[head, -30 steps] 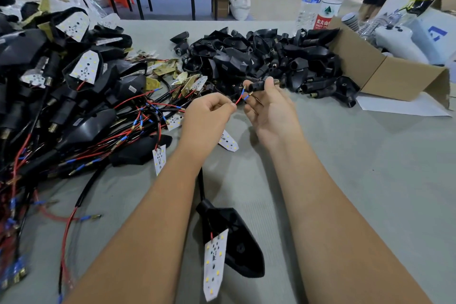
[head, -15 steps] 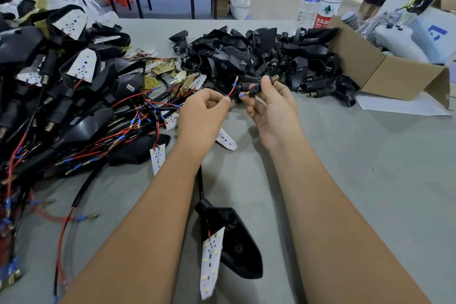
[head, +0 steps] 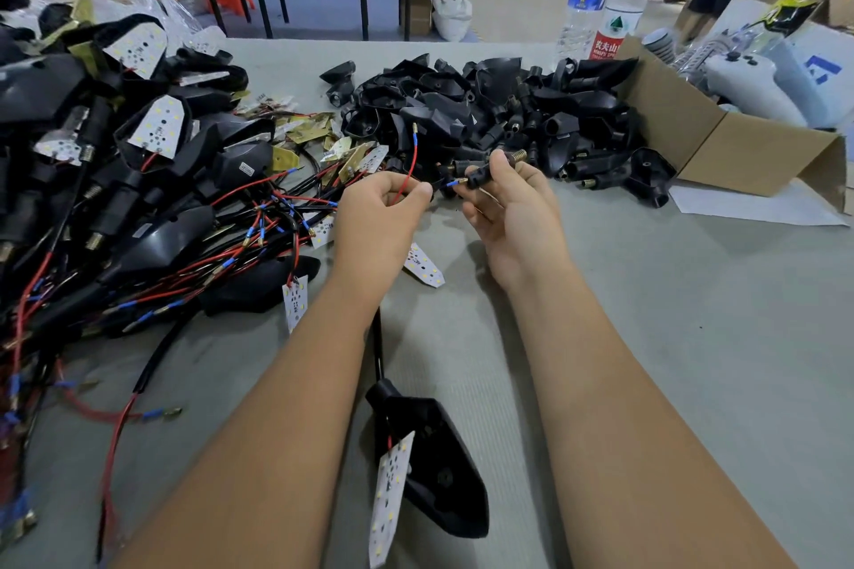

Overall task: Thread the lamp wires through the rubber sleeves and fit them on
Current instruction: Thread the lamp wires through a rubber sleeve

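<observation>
Hands raised just above the worktop, forearms converging. I see the left hand curled, pinching the red wire, whose free end arcs upward. Right hand, palm up, grips the black rubber sleeve between thumb and fingertips; a blue-tipped wire pokes from its left end.

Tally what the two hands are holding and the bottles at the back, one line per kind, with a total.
Red wire, pinched in the left hand: 1
Black rubber sleeve, held in the right hand, a blue-tipped wire end at its mouth: 1
Plastic water bottles: 2
Total: 4
</observation>
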{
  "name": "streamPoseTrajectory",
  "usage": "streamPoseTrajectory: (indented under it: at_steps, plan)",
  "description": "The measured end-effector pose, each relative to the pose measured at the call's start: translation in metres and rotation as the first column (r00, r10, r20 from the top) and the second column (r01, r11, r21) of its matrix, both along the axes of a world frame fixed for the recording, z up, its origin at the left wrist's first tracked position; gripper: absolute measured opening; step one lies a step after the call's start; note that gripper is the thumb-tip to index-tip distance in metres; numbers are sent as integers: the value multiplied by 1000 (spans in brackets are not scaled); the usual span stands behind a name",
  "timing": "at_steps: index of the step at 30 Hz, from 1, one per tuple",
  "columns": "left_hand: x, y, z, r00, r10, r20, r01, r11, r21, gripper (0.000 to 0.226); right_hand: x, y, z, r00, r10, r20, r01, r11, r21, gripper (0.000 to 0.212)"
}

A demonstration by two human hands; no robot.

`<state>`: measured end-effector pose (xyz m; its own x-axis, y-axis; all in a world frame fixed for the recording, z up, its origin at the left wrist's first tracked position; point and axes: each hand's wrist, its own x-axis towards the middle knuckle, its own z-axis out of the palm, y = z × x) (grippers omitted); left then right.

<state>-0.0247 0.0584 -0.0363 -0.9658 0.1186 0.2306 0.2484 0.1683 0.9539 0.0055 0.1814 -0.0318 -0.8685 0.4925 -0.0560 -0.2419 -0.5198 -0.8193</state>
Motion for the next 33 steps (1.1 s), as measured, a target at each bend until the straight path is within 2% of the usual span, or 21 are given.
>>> streamPoseTrajectory:
  at_steps: [11,14,19,23,30,33]
  plan:
    - [0,-2,0,999,-37,17,36,999,20,12,0,-2,1,1000,3,1,-3,998,68,14]
    - [1,-2,1,998,-56,16,55,998,37,12,1,-2,0,999,52,-5,-52,996,74,11]
    - [0,2,1,999,-51,-16,52,998,31,17,2,-7,0,992,125,10,-125,977,174,7]
    - [-3,7,1,999,12,-42,-12,1000,9,22,2,-8,0,994,109,10,-109,979,173,10]
    - [-5,27,-1,998,-35,-49,30,996,-86,11,0,2,-1,1000,12,11,-13,986,168,9]
    - [-11,25,-4,999,-39,-29,36,996,-76,17,-3,2,-1,999,-7,33,2,987,163,15]
